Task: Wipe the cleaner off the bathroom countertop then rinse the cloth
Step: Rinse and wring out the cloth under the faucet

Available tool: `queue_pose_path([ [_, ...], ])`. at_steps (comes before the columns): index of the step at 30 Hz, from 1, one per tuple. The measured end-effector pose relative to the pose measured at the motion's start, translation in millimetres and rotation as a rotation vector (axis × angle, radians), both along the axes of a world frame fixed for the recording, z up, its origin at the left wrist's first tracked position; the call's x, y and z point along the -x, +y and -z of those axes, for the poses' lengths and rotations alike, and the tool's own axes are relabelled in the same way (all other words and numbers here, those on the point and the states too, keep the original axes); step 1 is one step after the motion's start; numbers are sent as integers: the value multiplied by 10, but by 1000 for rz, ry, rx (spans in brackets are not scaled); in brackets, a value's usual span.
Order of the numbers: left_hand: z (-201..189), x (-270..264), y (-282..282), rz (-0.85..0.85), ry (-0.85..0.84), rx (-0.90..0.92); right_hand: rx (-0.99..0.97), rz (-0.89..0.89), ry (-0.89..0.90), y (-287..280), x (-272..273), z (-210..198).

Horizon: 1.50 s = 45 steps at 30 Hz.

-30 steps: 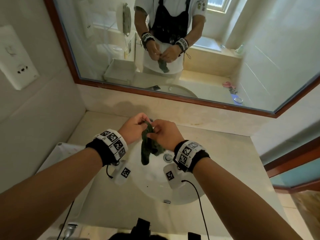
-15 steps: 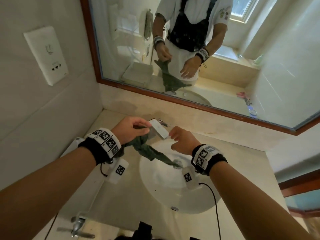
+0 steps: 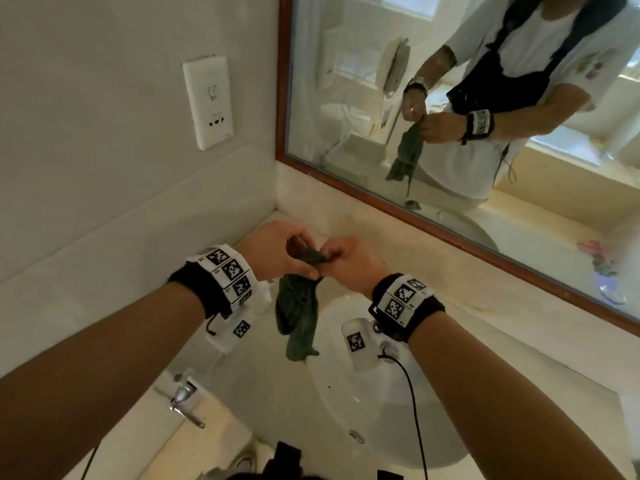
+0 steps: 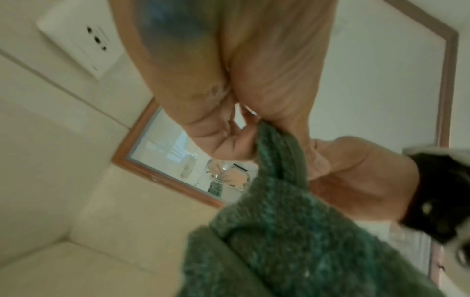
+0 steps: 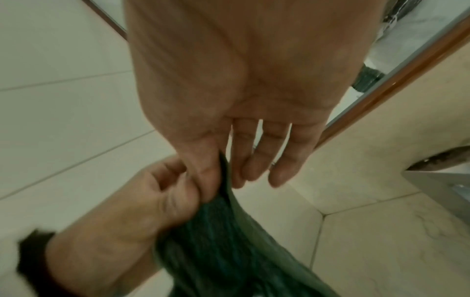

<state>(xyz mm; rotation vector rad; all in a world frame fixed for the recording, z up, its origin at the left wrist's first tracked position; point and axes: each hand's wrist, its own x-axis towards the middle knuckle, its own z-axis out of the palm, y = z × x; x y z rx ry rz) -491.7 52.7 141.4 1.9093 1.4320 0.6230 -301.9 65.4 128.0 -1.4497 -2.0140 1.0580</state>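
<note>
Head view | left hand (image 3: pixel 277 249), right hand (image 3: pixel 349 261) apparently pinch cloth (image 3: pixel 298 313) | above sink (image 3: pixel 381 417)

- Sink basin (image 3: pixel 349 403): far rim hidden behind the right wrist in the head view.
- Green cloth (image 4: pixel 292 241): lower part cut off by the left wrist view's bottom edge; weave blurred.
- Wall socket (image 4: pixel 84 38): blurred, markings unreadable.
- Faucet (image 5: pixel 442 180): cut by the right edge.
</note>
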Motion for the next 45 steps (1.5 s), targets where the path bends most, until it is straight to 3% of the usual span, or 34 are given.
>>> queue_pose_path([
  [3, 89, 125, -141, 36, 230, -75, 46, -128, 45, 2, 47, -81],
  [8, 319, 333, -397, -81, 188, -54, 43, -147, 180, 74, 131, -35],
  [13, 510, 483, -582, -221, 7, 27, 122, -99, 370, 83, 283, -98],
  [15, 556, 536, -614, -252, 75, 4, 142, -70, 382, 85, 345, -149],
  [17, 588, 617, -653, -305, 111, -11, 65, -94, 291, 97, 378, -230],
  [22, 511, 956, -689, -366, 44, 37, -304, -293, -222, 289, 491, -328],
  [26, 419, 1257, -693, -267, 199, 143, -268, -217, -232, 535, 673, -345],
  [29, 452, 1424, -688, -266, 290, 66, -181, -245, -227, 650, 787, -408],
  [33, 432, 1641, -704, -467, 83, 25, -186, -353, -494, 902, 900, -365],
  [35, 386, 1720, -716, -557, 64, -14, -220, -339, -536, 1017, 974, -308],
  [39, 265, 1874, -728, -719, 65, -42, -356, -291, -506, 1077, 1303, -259],
  [43, 120, 1958, -820, -878, -268, 28, -357, -209, -347, 1048, 1630, -200],
  [45, 117, 2004, -924, -885, -272, -10, -301, -220, -231, 987, 1685, -129],
])
